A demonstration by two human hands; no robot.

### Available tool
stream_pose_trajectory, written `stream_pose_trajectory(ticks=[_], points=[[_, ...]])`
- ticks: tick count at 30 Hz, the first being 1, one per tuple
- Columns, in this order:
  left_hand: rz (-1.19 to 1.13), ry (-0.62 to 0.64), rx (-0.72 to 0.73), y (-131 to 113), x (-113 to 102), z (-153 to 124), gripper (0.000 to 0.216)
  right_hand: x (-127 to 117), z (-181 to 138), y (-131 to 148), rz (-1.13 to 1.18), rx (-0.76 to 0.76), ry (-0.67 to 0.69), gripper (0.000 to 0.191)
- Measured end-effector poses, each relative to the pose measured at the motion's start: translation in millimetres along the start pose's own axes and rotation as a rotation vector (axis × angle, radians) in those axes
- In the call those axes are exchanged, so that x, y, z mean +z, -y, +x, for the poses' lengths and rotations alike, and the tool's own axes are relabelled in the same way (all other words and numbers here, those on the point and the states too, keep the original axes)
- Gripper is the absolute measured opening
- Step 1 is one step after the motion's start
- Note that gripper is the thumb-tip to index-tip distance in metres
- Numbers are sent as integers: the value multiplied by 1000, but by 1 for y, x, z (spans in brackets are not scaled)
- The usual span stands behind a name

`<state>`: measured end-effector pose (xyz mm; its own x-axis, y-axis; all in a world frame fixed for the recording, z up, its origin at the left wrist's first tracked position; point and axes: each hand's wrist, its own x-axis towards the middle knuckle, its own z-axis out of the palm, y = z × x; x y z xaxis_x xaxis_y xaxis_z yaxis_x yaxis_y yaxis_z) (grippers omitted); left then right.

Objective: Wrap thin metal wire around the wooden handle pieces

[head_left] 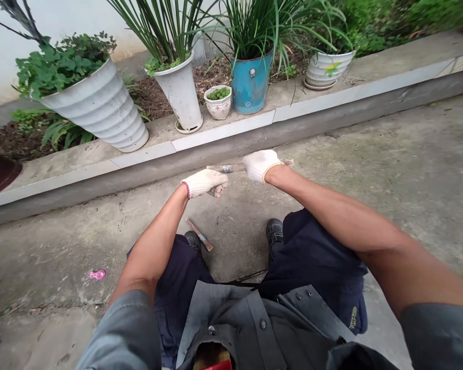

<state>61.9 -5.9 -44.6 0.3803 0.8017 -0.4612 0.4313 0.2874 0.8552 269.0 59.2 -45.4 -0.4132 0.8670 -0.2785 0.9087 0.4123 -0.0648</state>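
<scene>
The fingers of the gloved right hand [259, 165] are closed around a wooden stick [237, 168], which can be seen poking out on both sides of the glove. The fingers of the gloved left hand [204, 184] are bent in, right by the other end of the stick, but whether anything is pinched by them cannot be told (that part is small and partly hidden). Shiny wire [227, 168] is wound around the stick, near the left fingertips. The stick is held sideways, in front of a low wall [224, 125]. Closer to the body, a second stick [194, 225] is seen on the concrete ground [239, 221], wrapped around its middle too, just beside the left shoe [193, 240]. The right shoe [274, 230] is set well apart from it. Farther left, a little pink scrap [98, 275] can be seen. On top of the wall, green plants are held by a ribbed white pot [100, 110], a tall white pot [180, 92], a tiny white pot [218, 108] and a blue bucket [250, 85].
</scene>
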Motion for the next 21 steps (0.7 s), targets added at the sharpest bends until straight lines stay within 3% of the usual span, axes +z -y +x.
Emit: stream_pose_trajectory(ticks=[2, 5, 12, 14, 17, 21], points=[[-51, 35, 15, 1, 0, 0, 28, -7, 1, -2, -14, 32, -97, 35], [-38, 65, 21, 2, 0, -2, 26, -15, 2, -9, 68, -20, -141, 37], [228, 20, -15, 7, -5, -1, 22, -19, -8, -21, 207, -292, -49, 39], [266, 30, -8, 10, -5, 2, 21, -19, -16, -19, 303, -343, 38, 38], [327, 29, 33, 10, -7, 3, 20, -20, -29, -13, 483, -409, 281, 34], [558, -7, 74, 1, -10, 0, 26, -11, -37, -3, 506, -513, 569, 28]])
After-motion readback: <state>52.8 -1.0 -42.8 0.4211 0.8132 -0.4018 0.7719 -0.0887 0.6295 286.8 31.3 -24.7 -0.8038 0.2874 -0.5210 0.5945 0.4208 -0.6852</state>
